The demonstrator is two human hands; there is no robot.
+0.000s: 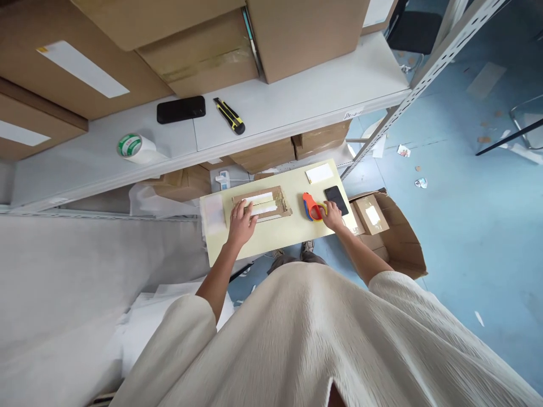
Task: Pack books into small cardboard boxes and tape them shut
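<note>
A small flat cardboard parcel (266, 202) with white labels and clear tape lies on a pale yellow table (280, 234). My left hand (241, 221) rests on the parcel's near left corner, fingers spread flat. My right hand (331, 216) is closed on the handle of an orange and blue tape dispenser (311, 207) that sits on the table right of the parcel. A black phone (336, 199) lies just beyond my right hand, and a white card (319, 173) lies at the table's far edge.
A white shelf (297, 99) above the table carries cardboard boxes (203, 53), another black phone (181, 109), a yellow and black utility knife (229, 115) and a tape roll (134, 148). An open carton (399, 232) with small boxes stands on the blue floor to the right.
</note>
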